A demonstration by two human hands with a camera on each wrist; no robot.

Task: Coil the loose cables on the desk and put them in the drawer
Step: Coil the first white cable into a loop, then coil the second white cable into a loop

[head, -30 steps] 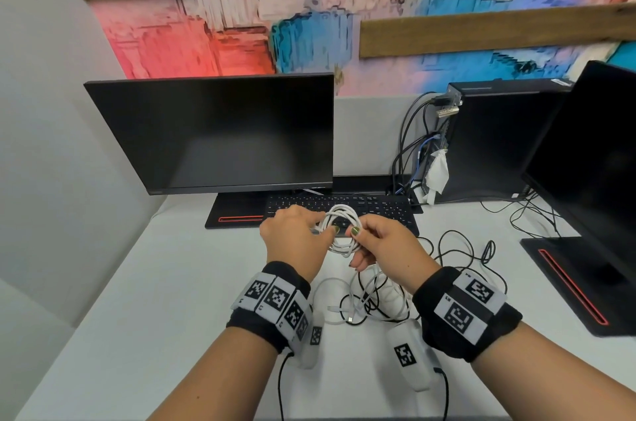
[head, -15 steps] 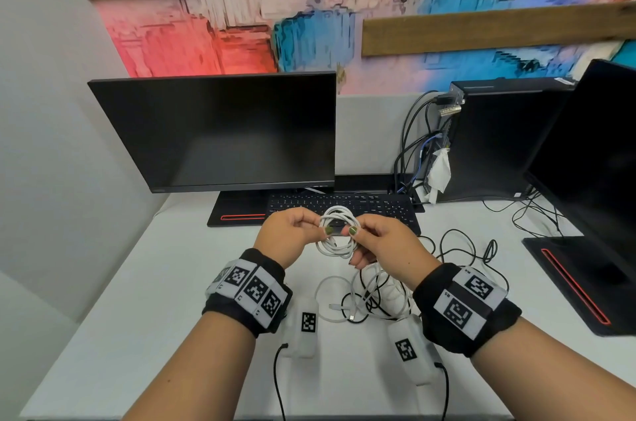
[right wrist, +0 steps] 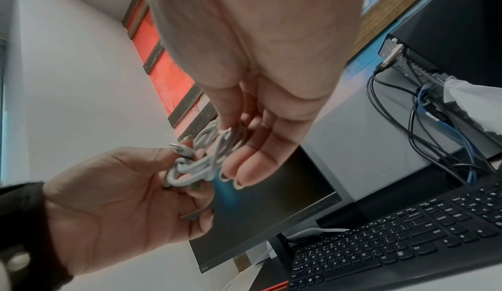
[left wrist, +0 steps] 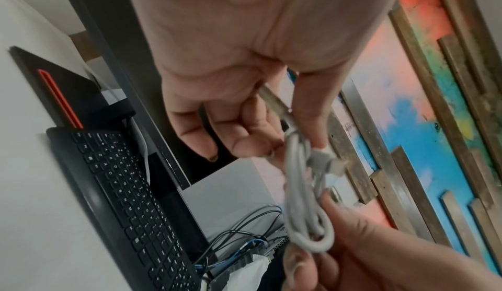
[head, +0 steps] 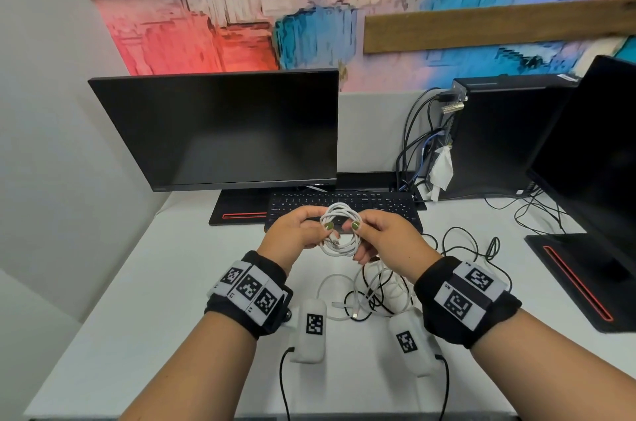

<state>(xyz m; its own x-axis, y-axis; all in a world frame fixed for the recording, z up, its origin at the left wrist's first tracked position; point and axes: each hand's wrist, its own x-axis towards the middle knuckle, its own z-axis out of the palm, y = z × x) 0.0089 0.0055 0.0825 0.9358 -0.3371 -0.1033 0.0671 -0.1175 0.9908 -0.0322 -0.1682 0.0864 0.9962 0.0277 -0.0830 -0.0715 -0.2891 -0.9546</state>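
Pinched from both sides above the keyboard [head: 344, 210]: white coil [head: 339, 231], left hand [head: 292, 231] and right hand [head: 389, 236] equally near (drawer unseen).

Two hands, left hand [head: 296, 231] and right hand [head: 385, 234], share one coiled white cable [head: 339, 231]; below the grip, a tangle of loose cables [head: 375, 293] (count unclear); beyond it, two monitors, one keyboard [head: 344, 205].

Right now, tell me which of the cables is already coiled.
The white cable held up between the left hand and right hand, wound into a small ring. The other white and black cables lie in a loose tangle on the desk.
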